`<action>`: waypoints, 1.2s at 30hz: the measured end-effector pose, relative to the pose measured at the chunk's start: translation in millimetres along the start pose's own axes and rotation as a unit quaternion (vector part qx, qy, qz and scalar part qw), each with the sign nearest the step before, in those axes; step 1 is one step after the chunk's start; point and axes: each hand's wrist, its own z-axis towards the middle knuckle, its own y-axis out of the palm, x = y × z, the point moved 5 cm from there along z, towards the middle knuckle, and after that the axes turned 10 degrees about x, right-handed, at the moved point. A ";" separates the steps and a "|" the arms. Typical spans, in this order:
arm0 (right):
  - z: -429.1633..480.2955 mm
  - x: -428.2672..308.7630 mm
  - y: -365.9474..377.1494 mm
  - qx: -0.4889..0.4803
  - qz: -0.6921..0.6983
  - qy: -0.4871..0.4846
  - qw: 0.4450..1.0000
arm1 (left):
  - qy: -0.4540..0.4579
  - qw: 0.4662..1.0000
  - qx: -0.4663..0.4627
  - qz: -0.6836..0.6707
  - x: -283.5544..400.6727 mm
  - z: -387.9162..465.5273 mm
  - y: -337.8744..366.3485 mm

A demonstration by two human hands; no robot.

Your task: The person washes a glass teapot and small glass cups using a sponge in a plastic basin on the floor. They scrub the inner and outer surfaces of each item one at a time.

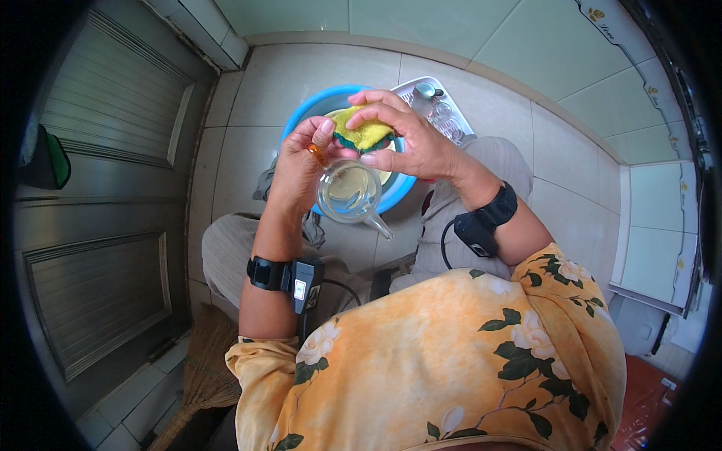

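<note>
My left hand (307, 152) holds a clear glass teapot (348, 191) by its amber handle, with the spout pointing down towards me. Its fingers also touch the left edge of a yellow and green scouring sponge (362, 128). The thumb and fingers of my right hand (406, 135) are closed around the sponge, just above the teapot. Both hands are over a blue plastic basin (304, 110) on the floor, whose contents are mostly hidden by hands and teapot.
Behind my right hand, a white tray (463, 121) holds a cup (424, 91) and several clear glass items (447, 121). A grey cloth (265, 179) lies left of the basin. A straw broom (206, 361) stands near my left elbow, beside a dark panelled door (107, 186). Cabinet fronts (417, 22) line the far side.
</note>
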 end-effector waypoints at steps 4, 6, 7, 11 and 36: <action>-1.8 12.3 0.7 -0.034 -0.014 0.113 0.993 | 0.000 1.000 -0.012 -0.006 -5.2 1.7 -4.3; -4.5 20.8 1.1 -0.037 -0.002 0.183 0.982 | 0.004 1.000 -0.024 0.005 -5.8 1.5 -2.5; -3.2 20.6 -0.8 -0.022 -0.041 0.129 0.991 | 0.002 1.000 -0.026 0.006 -6.5 1.5 -1.0; -1.6 14.5 0.8 0.010 -0.008 0.060 0.998 | 0.002 0.999 -0.040 0.033 -11.6 1.2 3.7; -3.7 7.9 -5.7 0.089 -0.059 0.091 0.990 | 0.034 0.998 -0.056 0.023 -9.7 0.1 11.0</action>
